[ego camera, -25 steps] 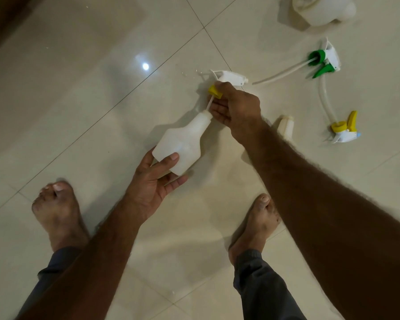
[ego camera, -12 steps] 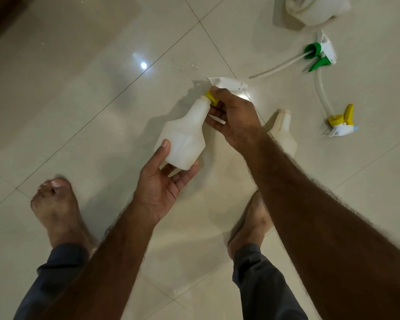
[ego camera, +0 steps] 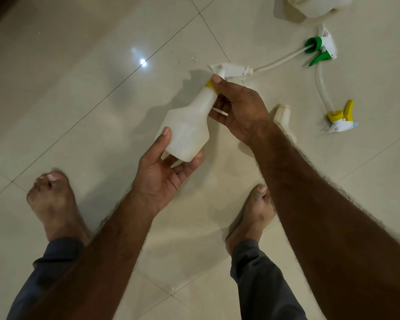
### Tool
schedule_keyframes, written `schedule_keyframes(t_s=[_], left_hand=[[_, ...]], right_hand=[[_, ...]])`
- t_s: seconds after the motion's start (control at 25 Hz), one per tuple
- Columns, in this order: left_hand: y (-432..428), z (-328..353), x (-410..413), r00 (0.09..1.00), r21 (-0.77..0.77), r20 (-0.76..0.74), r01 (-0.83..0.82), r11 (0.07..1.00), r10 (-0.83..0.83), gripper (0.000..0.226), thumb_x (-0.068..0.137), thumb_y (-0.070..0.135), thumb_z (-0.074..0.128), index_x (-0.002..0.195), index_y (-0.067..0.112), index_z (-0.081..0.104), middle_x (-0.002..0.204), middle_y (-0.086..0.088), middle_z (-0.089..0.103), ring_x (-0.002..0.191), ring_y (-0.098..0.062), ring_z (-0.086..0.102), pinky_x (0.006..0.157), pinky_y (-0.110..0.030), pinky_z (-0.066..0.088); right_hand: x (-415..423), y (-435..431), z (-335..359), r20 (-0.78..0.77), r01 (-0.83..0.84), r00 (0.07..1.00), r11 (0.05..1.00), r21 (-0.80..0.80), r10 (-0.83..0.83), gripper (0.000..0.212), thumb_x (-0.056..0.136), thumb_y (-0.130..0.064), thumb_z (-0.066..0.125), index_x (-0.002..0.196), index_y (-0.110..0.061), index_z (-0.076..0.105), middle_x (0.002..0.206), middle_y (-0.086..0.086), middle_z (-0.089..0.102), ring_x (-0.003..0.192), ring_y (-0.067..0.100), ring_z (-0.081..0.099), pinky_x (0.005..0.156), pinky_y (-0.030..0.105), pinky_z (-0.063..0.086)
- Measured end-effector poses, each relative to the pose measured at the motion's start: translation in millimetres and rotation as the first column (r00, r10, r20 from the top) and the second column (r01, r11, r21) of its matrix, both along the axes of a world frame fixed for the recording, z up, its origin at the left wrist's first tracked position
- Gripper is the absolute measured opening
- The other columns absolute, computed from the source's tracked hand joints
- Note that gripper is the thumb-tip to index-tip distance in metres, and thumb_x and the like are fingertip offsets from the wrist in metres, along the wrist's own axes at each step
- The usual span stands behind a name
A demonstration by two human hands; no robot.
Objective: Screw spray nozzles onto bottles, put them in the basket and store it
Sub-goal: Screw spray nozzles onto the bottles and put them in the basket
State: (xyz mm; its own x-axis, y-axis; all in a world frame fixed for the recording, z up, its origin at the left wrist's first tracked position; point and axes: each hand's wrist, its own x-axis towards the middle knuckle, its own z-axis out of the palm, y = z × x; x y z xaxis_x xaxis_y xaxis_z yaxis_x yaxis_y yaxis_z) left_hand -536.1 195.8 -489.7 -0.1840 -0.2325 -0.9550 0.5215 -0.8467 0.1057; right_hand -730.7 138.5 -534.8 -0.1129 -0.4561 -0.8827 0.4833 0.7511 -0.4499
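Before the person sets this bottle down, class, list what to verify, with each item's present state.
1. Left hand grips the bottle by its base: ok.
2. Right hand pinches the yellow collar: ok.
3. White nozzle sits on the neck: ok.
4. Collar fully tight: cannot tell.
5. Green nozzle and yellow nozzle fitted: not ok, both lie loose on the floor.
6. Next bottle at hand: ok, beside the right forearm.
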Motion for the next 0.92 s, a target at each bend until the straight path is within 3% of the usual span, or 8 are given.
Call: schedule_keyframes(t_s=[0.16,0.32,0.48,0.6,0.72,0.76,0.84,0.92], left_hand=[[-2,4,-4,1.0,0.051,0.009,0.008,0.999,-0.009,0.06,0.095,0.051,0.066,0.14,0.012,0.061,0.129,-0.017,0.069,0.104,-0.03,0.075,0.074,-0.038,0.065],[-2,-1,-18,0.989,-0.162,0.12,0.109,0.981,-0.09,0.074,0.084,0.021,0.077,0.152,0.021,0.046,0.144,-0.009,0.06,0.128,-0.029,0.065,0.096,-0.043,0.06],[-7,-1,-32,0.997,0.017,0.03,-0.075,0.997,0.074,0.078,0.096,0.071,0.048,0.147,0.012,0.054,0.136,-0.016,0.07,0.127,-0.033,0.067,0.111,-0.047,0.052],[-13,0,-28,0.999,0.205,-0.017,0.052,0.977,-0.049,0.087,0.096,0.079,0.033,0.133,0.006,0.063,0.122,-0.026,0.073,0.105,-0.038,0.075,0.088,-0.049,0.064],[-10,-1,-34,0.976,0.062,0.1,0.189,0.98,-0.195,0.061,0.096,0.05,0.065,0.145,0.016,0.052,0.129,-0.013,0.066,0.11,-0.029,0.069,0.083,-0.043,0.064],[-10,-1,-35,0.962,-0.011,0.201,0.192,0.981,-0.185,0.079,0.086,0.043,0.078,0.153,0.022,0.041,0.137,-0.009,0.06,0.118,-0.027,0.066,0.09,-0.045,0.063],[-11,-4,-33,0.961,-0.103,0.245,0.159,0.982,-0.13,0.108,0.068,0.061,0.085,0.157,0.025,0.034,0.145,-0.01,0.057,0.125,-0.03,0.065,0.09,-0.047,0.062],[-16,1,-29,0.99,0.052,0.089,0.108,0.993,-0.112,0.101,0.076,0.087,0.059,0.147,0.015,0.052,0.137,-0.019,0.067,0.115,-0.035,0.072,0.082,-0.049,0.064]], right_hand=[[-4,-4,3,0.007,-0.016,1.0,1.0,-0.011,0.016,0.017,0.093,-0.023,0.077,0.097,-0.008,0.076,0.088,0.005,0.078,0.089,0.023,0.073,0.086,0.041,0.064],[5,-10,-2,-0.11,0.051,0.993,0.996,0.069,-0.044,0.035,0.085,-0.024,0.085,0.105,0.002,0.073,0.081,0.008,0.078,0.077,0.023,0.077,0.079,0.041,0.066],[13,-10,-6,-0.126,0.159,0.98,0.986,0.042,-0.153,0.045,0.081,-0.022,0.088,0.108,0.01,0.071,0.098,0.021,0.079,0.079,0.028,0.076,0.078,0.046,0.066],[16,-8,-4,-0.121,0.176,0.977,0.984,0.011,-0.174,0.046,0.083,-0.019,0.087,0.109,0.014,0.07,0.102,0.028,0.077,0.08,0.03,0.073,0.083,0.049,0.065],[10,-6,-4,-0.115,0.205,0.973,0.979,0.016,-0.202,0.044,0.083,-0.02,0.086,0.109,0.013,0.071,0.102,0.028,0.077,0.08,0.031,0.074,0.077,0.043,0.066],[9,-5,-5,-0.112,0.208,0.972,0.978,0.022,-0.204,0.044,0.083,-0.02,0.086,0.11,0.012,0.07,0.103,0.028,0.077,0.081,0.031,0.075,0.074,0.041,0.066],[10,-1,-6,-0.113,0.198,0.975,0.979,0.044,-0.192,0.044,0.082,-0.021,0.087,0.109,0.009,0.07,0.105,0.027,0.078,0.087,0.033,0.077,0.07,0.039,0.065],[12,5,-8,-0.112,0.21,0.973,0.976,0.063,-0.202,0.046,0.082,-0.023,0.087,0.109,0.009,0.069,0.107,0.026,0.077,0.096,0.038,0.078,0.073,0.039,0.065]])
